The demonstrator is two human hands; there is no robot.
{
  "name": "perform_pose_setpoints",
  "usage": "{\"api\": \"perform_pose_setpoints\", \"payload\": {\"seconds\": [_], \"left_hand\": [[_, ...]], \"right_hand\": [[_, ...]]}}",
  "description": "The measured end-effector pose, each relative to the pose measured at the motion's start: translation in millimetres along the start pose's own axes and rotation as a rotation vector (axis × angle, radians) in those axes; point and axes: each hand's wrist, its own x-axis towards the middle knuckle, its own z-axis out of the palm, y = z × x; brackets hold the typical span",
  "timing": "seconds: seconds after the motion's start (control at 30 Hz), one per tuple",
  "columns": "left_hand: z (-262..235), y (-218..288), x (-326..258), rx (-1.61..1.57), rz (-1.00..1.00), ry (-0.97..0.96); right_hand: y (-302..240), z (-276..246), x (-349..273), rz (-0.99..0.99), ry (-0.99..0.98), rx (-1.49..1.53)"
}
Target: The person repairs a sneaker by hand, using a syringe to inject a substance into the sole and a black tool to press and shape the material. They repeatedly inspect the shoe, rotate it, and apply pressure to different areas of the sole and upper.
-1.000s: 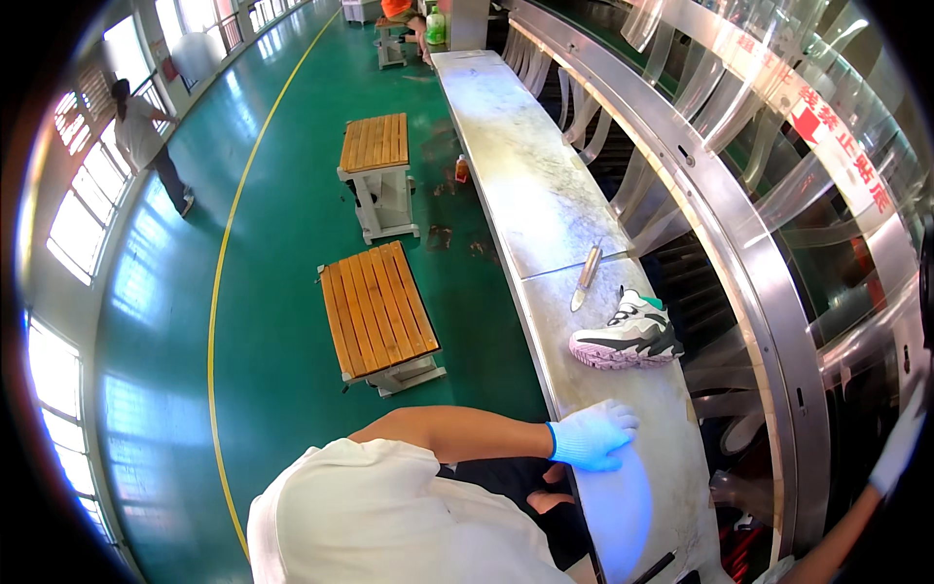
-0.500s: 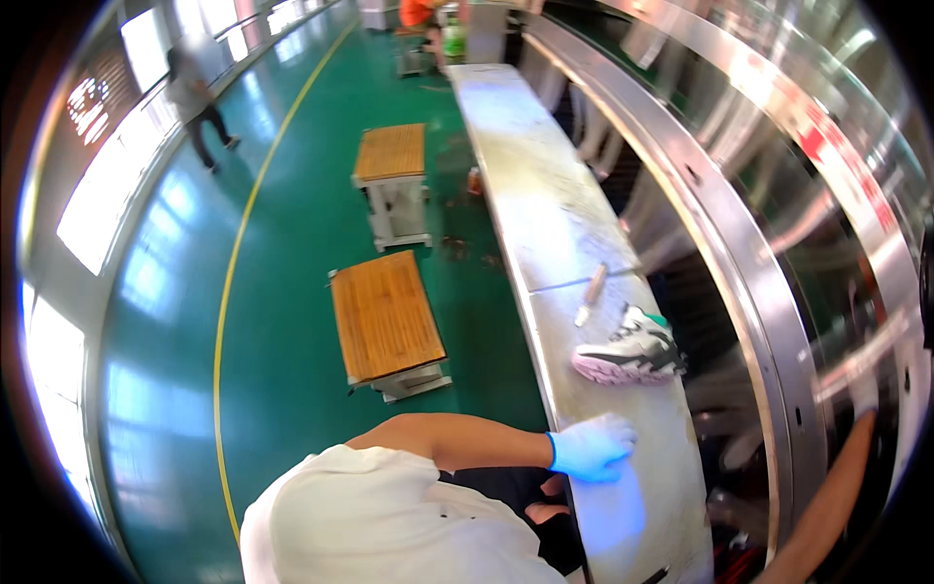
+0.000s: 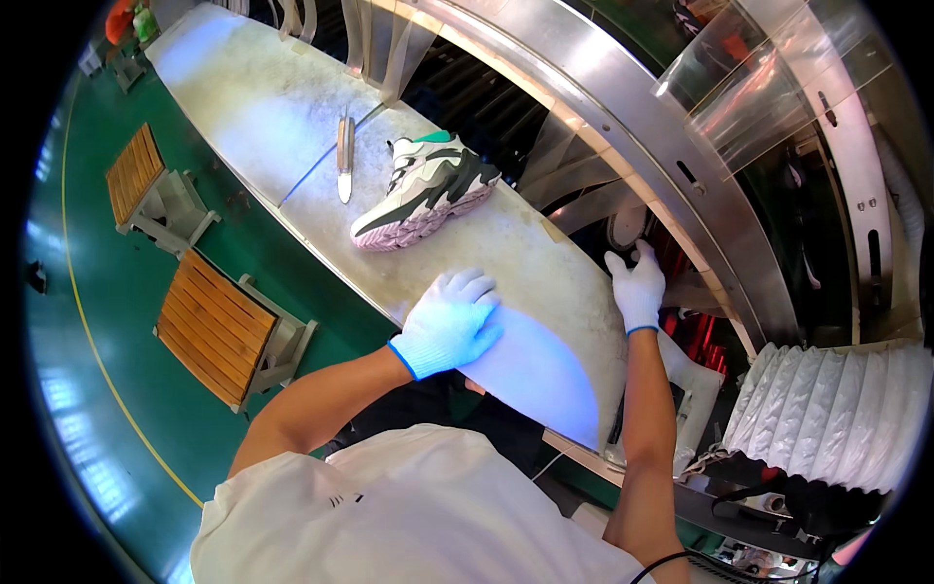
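My left hand (image 3: 449, 323), in a white knit glove with a blue cuff, lies on the pale worktop (image 3: 530, 255) near its front edge. Its fingers are extended and hold nothing. At the worktop's far edge, my right hand (image 3: 638, 288), gloved the same way, is raised with thumb and fingers apart. A dark round-ended object (image 3: 626, 229) lies just beyond those fingers; I cannot tell whether they touch. Farther up the bench rests a white, grey and black sneaker (image 3: 425, 195) with a pink sole and green lining. Beside its toe lies a knife-like hand tool (image 3: 345, 159) with a wooden-looking handle.
Along the bench's far side runs a metal machine frame (image 3: 671, 146) with clear hanging strips (image 3: 574, 146) over dark rollers. A white ribbed duct (image 3: 827, 414) stands at the right. Two wood-topped stools (image 3: 216, 326) are on the green floor at the left.
The view has swung right, bringing the duct into sight. My right hand has come from the blurred machine area at far right to the worktop's edge. My left hand stays on the worktop.
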Motion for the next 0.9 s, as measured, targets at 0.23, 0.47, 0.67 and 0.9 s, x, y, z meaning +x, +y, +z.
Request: {"api": "perform_pose_setpoints", "payload": {"seconds": [0.23,0.47,0.67,0.9], "left_hand": [[-1.2,-1.6,-6.2,0.025,-0.039,-0.052],[0.8,-2.2,-9.4,-0.052,-0.037,-0.015],[15.6,-6.4,-13.7,-0.099,-0.060,0.035],[25.3,-2.0,-6.9,-0.084,-0.051,0.053]], "right_hand": [[39.5,92.1,108.1,0.319,-0.132,-0.282],[54.2,88.8,152.7,0.250,-0.157,-0.271],[47.1,76.5,146.3,0.120,-0.072,-0.235],[-45.4,17.4,17.2,-0.258,0.056,0.174]]}}
